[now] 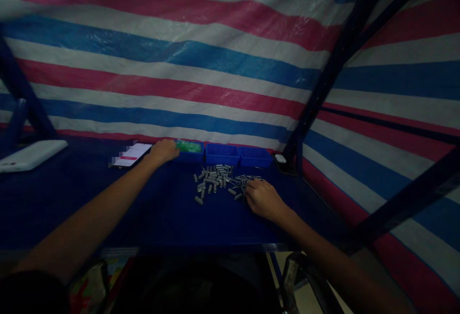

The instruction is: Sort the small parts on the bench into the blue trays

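My left hand [164, 151] is closed, its fingers curled at the left end of a blue bin [190, 157] that holds green pieces [189, 146]. What it grips, if anything, is hidden. On the right, my right hand [264, 199] rests low over the table with fingers bent together, at the edge of a pile of thin metal pins [247, 178]. One thin pin shows by its fingertips, but whether it is held is unclear. Between the hands lie many short grey metal cylinders [213, 176], loosely scattered.
Two more blue bins [222, 155] stand in line along the back of the blue table [161, 223]. A lit phone [132, 155] lies left of my left hand, and a white device [34, 155] farther left. A small white case [280, 158] sits near the dark frame post [300, 127].
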`<state>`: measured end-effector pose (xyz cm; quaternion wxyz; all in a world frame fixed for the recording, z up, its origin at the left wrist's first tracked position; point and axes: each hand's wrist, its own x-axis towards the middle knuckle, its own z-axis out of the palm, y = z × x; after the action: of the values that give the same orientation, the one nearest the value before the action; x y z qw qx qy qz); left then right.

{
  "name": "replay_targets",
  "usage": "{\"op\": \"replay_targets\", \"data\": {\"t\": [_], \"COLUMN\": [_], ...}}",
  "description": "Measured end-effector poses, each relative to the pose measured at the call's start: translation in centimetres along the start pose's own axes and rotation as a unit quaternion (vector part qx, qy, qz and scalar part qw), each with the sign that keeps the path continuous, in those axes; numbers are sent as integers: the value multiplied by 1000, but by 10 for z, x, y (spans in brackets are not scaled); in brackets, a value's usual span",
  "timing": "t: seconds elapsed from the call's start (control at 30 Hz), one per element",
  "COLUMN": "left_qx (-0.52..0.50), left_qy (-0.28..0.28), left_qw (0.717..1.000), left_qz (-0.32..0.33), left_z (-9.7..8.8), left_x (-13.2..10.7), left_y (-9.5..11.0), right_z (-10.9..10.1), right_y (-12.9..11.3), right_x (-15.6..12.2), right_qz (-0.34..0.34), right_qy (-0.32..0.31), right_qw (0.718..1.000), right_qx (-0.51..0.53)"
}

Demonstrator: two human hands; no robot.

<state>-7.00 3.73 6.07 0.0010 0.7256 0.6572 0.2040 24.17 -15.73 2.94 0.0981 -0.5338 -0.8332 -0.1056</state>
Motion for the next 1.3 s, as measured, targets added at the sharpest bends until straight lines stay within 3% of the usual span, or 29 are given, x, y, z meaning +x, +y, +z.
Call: {"op": "replay_targets", "data": {"t": [0.07,0.2,0.37,0.47,0.67,0.83,0.97,1.07,1.17,1.3], "left_qx": [23,-11,-88,-131,-178,-194,-204,-258,-359,-512], "left_qy": [10,84,143,131,46,48,59,55,35,-88], "left_qw": [999,994,982,976,973,968,966,957,928,850], "left_qz": [22,68,90,112,137,152,146,124,91,85], "left_z": [2,9,18,24,33,37,37,33,29,25], "left_x": [-19,-52,-63,-65,-70,-68,-66,-69,-78,-93], "left_y": [-5,-16,-15,-8,-2,-3,-8,1,32,83], "right_z": [1,-2,3,9,10,11,8,-4,-21,-28], "right_y": [0,-1,-2,-2,-2,-4,-3,8,25,25], "right_x": [5,7,2,4,5,5,9,20,43,87], "right_qz": [-7,25,66,82,113,118,165,194,204,176], "right_qy": [4,-12,-30,-34,-41,-30,10,61,127,295], "right_qw": [1000,999,994,993,993,992,986,979,971,935], "right_qx": [-20,-44,-78,-75,-5,9,-19,-27,8,91]}}
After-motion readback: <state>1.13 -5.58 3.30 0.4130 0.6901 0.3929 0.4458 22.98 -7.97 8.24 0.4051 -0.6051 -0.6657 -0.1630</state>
